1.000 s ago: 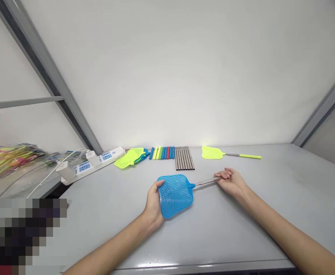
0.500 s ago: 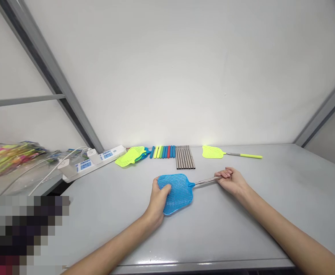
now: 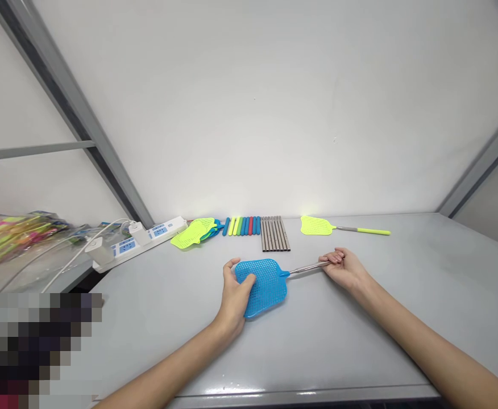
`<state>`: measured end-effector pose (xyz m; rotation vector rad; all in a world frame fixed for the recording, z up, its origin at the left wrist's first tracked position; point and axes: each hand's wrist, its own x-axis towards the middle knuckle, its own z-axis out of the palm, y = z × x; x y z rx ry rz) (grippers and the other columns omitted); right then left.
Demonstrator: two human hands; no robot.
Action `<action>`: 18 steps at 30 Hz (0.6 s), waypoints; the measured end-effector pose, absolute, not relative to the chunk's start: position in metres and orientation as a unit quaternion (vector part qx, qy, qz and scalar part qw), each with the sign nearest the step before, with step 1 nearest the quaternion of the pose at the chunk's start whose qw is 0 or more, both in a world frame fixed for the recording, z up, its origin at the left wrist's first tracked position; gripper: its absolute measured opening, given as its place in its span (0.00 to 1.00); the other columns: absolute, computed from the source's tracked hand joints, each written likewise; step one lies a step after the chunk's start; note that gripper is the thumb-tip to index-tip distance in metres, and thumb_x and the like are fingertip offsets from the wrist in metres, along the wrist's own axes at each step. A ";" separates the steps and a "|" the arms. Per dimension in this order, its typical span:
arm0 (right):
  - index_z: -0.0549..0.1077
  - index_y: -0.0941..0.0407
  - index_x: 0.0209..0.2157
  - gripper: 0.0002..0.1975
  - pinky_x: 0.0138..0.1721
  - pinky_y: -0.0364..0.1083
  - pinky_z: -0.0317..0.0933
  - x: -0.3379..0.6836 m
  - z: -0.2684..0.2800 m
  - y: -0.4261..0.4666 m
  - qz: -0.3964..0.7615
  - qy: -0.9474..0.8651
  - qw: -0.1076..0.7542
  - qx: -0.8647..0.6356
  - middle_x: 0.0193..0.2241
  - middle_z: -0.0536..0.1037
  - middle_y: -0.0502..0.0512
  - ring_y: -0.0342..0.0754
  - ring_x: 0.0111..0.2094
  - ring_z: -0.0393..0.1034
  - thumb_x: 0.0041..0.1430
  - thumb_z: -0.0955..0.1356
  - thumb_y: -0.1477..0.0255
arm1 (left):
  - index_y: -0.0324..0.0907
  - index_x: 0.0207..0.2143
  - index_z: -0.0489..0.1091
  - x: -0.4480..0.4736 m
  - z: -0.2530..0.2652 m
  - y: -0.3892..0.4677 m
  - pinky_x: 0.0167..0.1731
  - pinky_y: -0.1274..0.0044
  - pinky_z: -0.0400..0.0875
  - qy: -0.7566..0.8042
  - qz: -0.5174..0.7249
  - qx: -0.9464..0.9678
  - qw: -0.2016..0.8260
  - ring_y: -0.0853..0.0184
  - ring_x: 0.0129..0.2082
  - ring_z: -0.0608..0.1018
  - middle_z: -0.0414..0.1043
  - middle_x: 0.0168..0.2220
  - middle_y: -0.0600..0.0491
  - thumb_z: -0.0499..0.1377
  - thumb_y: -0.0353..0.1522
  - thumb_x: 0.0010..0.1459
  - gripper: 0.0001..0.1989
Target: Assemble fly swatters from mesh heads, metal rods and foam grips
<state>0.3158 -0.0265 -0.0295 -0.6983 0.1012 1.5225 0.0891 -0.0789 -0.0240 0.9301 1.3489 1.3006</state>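
A blue fly swatter (image 3: 268, 287) with a perforated head is held above the grey table between both hands. My left hand (image 3: 235, 292) grips the head's left edge, thumb on the front face and other fingers mostly behind it. The swatter's metal rod (image 3: 306, 268) runs rightward into my right hand (image 3: 340, 268), whose fingers are curled round its far end. Behind, a yellow fly swatter (image 3: 316, 226) with a metal rod and yellow grip lies on the table.
Along the wall lie several coloured grips (image 3: 243, 226), several metal tubes (image 3: 276, 234) and a pile of yellow and blue swatter heads (image 3: 195, 233). A white power strip (image 3: 142, 244) with chargers sits at left. Bagged colourful items (image 3: 23, 236) lie further left.
My left hand's fingers have shifted slightly on the edge of the blue head, the index finger now showing beyond it. My right hand and the rod stay almost still.
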 end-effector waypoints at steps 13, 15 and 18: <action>0.42 0.56 0.18 0.13 0.17 0.40 0.54 0.313 -0.026 -0.031 0.698 0.064 0.648 -0.299 0.12 0.46 0.41 0.35 0.11 0.45 0.49 0.55 0.81 | 0.42 0.22 0.60 0.077 -0.021 -0.068 0.19 0.83 0.55 0.519 0.585 0.416 0.464 0.72 0.22 0.62 0.58 0.22 0.58 0.49 0.31 0.45 0.03; 0.42 0.56 0.18 0.13 0.17 0.40 0.54 0.313 -0.025 -0.031 0.700 0.068 0.647 -0.296 0.12 0.46 0.41 0.35 0.11 0.45 0.49 0.55 0.81 | 0.42 0.23 0.60 0.077 -0.021 -0.067 0.20 0.83 0.56 0.505 0.594 0.407 0.476 0.72 0.23 0.63 0.59 0.24 0.58 0.50 0.32 0.45 0.03; 0.43 0.56 0.18 0.13 0.16 0.40 0.53 0.313 -0.026 -0.030 0.699 0.070 0.648 -0.294 0.12 0.46 0.41 0.35 0.11 0.45 0.49 0.55 0.81 | 0.42 0.24 0.61 0.077 -0.021 -0.064 0.22 0.83 0.58 0.496 0.595 0.396 0.493 0.72 0.24 0.64 0.60 0.25 0.58 0.52 0.34 0.45 0.04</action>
